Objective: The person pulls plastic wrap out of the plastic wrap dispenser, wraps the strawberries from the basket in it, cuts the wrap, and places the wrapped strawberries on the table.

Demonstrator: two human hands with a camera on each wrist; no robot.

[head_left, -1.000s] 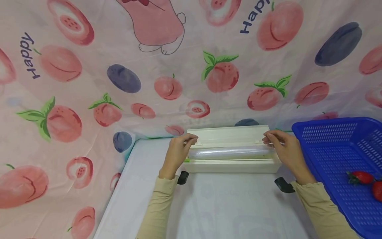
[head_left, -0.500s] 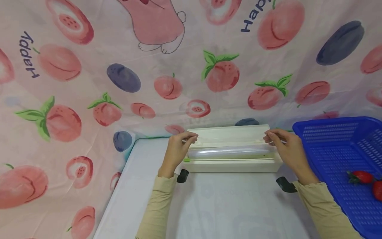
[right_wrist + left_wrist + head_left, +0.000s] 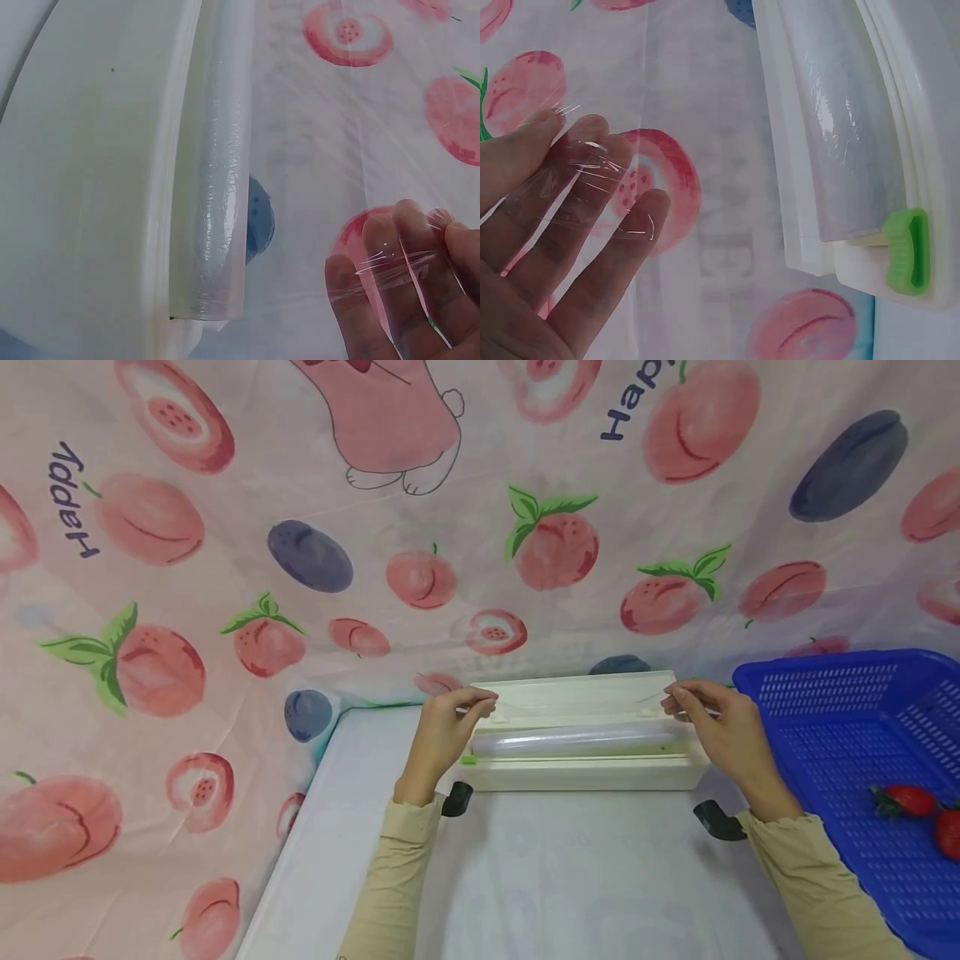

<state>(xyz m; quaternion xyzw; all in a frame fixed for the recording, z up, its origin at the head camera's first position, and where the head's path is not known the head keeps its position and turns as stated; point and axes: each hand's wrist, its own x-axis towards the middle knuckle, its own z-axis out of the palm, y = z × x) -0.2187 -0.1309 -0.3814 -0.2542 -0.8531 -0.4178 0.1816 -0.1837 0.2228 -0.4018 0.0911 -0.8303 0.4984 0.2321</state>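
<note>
A white cling film dispenser box (image 3: 585, 777) lies on the table with its lid (image 3: 577, 693) raised at the back. Inside it sits a shiny roll of cling film (image 3: 577, 741). My left hand (image 3: 441, 735) pinches one corner of the clear cling film (image 3: 596, 176) between thumb and index finger, the other fingers spread behind it. At the opposite corner, my right hand (image 3: 723, 731) pinches the film (image 3: 390, 262) in the same way. Between the hands the loose edge stretches above the roll, in front of the lid. A green slide cutter (image 3: 908, 251) sits at the box's left end.
On the right stands a blue plastic basket (image 3: 817, 777) with strawberries (image 3: 909, 802) in it, close to my right forearm. A fruit-printed cloth (image 3: 420, 635) hangs behind the white-covered table (image 3: 562, 877). Dark wrist-camera parts (image 3: 720, 821) show beneath both wrists.
Both hands keep their pinch on the cling film and hardly move. The film's edge between them shows a little more clearly now.
</note>
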